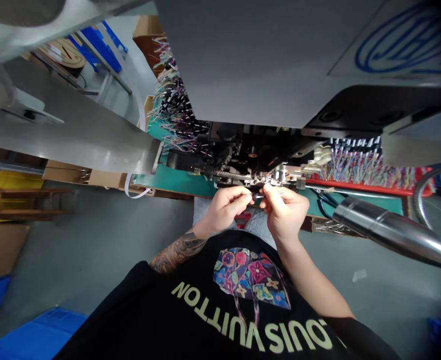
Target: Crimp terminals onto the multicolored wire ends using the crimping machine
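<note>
My left hand is closed in a pinch, thumb against forefinger, at the front of the machine's working head. Just to its right, my right hand pinches too, its fingertips almost touching the metal parts. A thin dark cable with a paler bit runs across the small gap between the fingertips; most of it is hidden by the fingers. Overhead, the grey machine housing covers much of the view.
Cables with multicoloured wire ends lie at the left on the green bench top. More wires fill a red tray at the right. A shiny metal tube juts in from the right, and a grey metal arm from the left.
</note>
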Available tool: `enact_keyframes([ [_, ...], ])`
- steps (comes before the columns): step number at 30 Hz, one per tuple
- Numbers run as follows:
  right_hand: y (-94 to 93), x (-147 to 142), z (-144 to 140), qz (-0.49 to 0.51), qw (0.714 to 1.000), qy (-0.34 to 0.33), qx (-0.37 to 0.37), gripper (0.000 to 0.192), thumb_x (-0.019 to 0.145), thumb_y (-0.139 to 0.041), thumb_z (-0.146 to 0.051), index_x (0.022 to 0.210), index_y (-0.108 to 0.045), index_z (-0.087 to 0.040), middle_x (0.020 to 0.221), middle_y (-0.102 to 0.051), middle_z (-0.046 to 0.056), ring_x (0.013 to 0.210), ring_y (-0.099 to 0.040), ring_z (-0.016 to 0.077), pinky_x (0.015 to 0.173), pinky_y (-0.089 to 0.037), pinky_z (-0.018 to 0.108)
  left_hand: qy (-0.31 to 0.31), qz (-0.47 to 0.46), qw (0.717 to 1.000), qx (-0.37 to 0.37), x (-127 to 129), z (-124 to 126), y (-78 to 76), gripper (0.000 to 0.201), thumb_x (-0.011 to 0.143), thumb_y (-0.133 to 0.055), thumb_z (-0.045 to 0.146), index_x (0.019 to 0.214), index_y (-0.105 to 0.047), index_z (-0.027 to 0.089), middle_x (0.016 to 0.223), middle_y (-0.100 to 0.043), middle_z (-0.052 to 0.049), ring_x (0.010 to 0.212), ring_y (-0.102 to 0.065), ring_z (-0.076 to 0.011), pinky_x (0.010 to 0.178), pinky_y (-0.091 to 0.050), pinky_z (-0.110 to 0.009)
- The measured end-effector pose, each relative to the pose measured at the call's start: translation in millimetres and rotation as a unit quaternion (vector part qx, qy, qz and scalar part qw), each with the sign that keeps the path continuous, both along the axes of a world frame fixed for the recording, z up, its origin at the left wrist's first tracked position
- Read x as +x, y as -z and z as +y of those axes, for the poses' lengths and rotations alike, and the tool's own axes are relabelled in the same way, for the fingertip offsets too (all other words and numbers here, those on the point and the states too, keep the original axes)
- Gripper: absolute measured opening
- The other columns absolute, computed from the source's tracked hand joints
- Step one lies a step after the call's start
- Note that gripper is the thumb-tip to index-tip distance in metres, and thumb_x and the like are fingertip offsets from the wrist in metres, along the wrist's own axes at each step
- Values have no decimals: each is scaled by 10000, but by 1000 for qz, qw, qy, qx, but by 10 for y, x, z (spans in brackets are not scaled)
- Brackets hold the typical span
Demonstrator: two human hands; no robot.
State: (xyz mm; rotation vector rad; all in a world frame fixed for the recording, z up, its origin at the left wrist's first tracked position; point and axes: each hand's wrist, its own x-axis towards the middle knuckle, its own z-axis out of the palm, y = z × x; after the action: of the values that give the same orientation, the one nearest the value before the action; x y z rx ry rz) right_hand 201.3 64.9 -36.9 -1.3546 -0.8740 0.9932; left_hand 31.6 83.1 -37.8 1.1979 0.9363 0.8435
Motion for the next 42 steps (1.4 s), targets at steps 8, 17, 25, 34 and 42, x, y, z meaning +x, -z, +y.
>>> enact_keyframes([
  [8, -29, -21, 21, -14, 1000, 11, -17, 397, 985, -902, -473, 695, -785, -228, 563, -639, -4, 483, -505, 139, 467, -399, 318, -55, 67, 992, 90, 27, -37, -47, 335, 1110, -662, 438, 900, -725, 184, 697, -618, 10, 649, -524, -134, 621, -441, -291],
  [17, -4, 2, -13, -14, 1000, 4, -9, 323, 954, -918, -445, 742, -839, -214, 579, -685, 2, 462, -543, 129, 454, -437, 285, -48, 125, 977, 168, -41, -40, -46, 226, 1128, -656, 314, 965, -745, 186, 753, -724, 2, 681, -639, -138, 679, -514, -297],
  [25, 203, 184, -207, 101, 990, -84, 47, 299, 932, -888, -483, 1070, -926, -220, 681, -763, 25, 482, -623, 143, 434, -458, 250, 34, 18, 998, 51, -206, -81, -27, 158, 1064, -712, 314, 1004, -715, 167, 894, -845, -91, 755, -787, -175, 700, -630, -291],
  [34, -11, 243, -136, -30, 974, -223, -11, 179, 879, -952, -410, 875, -927, -233, 797, -839, 60, 626, -729, 186, 567, -595, 288, 0, 183, 933, 309, -219, -110, -132, 150, 1066, -690, 201, 929, -753, 191, 830, -767, -24, 708, -658, -144, 656, -486, -299],
  [42, -73, 218, -102, -59, 983, -176, -2, 230, 898, -875, -395, 752, -881, -217, 632, -746, 24, 518, -584, 141, 505, -468, 267, -21, 200, 915, 351, -189, -114, -119, 114, 1125, -688, 220, 1042, -762, 197, 948, -838, -39, 846, -779, -167, 778, -610, -312],
])
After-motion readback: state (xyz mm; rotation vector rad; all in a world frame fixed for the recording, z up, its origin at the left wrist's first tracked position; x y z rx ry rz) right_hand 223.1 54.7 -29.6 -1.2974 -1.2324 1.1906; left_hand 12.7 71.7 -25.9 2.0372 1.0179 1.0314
